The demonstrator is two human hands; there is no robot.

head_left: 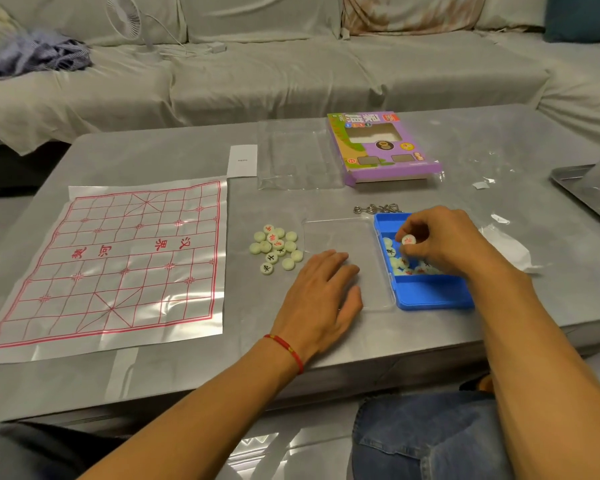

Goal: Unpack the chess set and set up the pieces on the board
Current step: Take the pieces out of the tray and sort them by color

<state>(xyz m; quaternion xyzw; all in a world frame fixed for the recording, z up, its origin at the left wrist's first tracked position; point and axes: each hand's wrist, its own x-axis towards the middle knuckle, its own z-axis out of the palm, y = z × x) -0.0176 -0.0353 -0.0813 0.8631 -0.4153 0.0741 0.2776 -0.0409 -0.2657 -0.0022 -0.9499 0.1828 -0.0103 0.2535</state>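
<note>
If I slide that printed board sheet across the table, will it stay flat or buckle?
The board sheet is probably floppy: it shows fold creases and ripples. Its glossy glare suggests thin plastic film, so it likely slides easily on the table. Nothing rests on it, so a push may wrinkle it.

We sat at a low grey table with a smooth top that caught patches of light, and beyond it ran a long sofa draped in a pale, wrinkled cover. On the sofa seat stood a small white fan with its cable trailing beside it, a heap of blue-grey cloth lay at the left end, and a teal cushion sat in the far right corner. Below the table's near edge we saw a strip of pale, shiny floor.
</note>
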